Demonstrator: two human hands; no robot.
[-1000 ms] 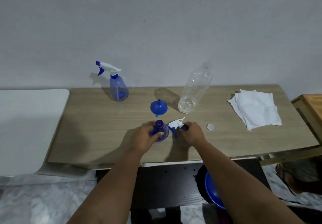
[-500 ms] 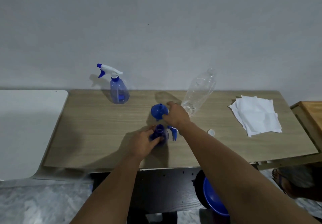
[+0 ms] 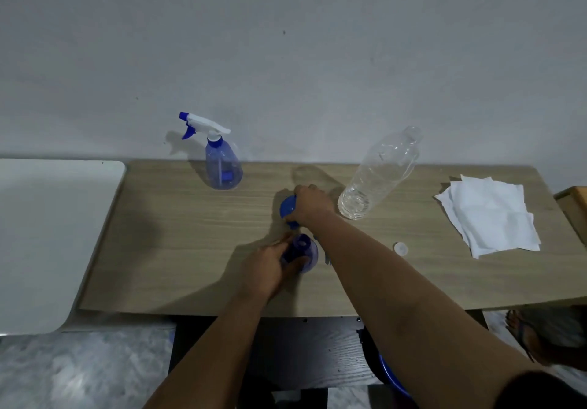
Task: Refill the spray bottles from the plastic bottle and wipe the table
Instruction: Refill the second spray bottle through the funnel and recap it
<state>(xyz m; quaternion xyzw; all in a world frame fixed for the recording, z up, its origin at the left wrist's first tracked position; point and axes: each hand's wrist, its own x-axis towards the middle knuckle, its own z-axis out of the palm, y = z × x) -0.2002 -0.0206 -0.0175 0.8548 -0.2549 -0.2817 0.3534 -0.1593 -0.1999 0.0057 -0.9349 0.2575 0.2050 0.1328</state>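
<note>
Left hand [image 3: 265, 270] grips open blue spray bottle [image 3: 301, 251] near table [image 3: 178, 249] front. Right hand [image 3: 309, 205] grasps blue funnel [image 3: 287, 210] just behind it. Clear plastic bottle [image 3: 378, 175] uncapped, cap [image 3: 401, 247] apart. Second spray bottle [image 3: 222, 164] at back; white cloths [image 3: 492, 218] right.

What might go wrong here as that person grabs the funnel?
The clear bottle stands uncapped right beside the right hand gripping the funnel; a knock could tip it and spill its water. The open spray bottle, held by the left hand, lies under the right forearm, which might bump it. The small cap lies loose and could get swept off.
</note>
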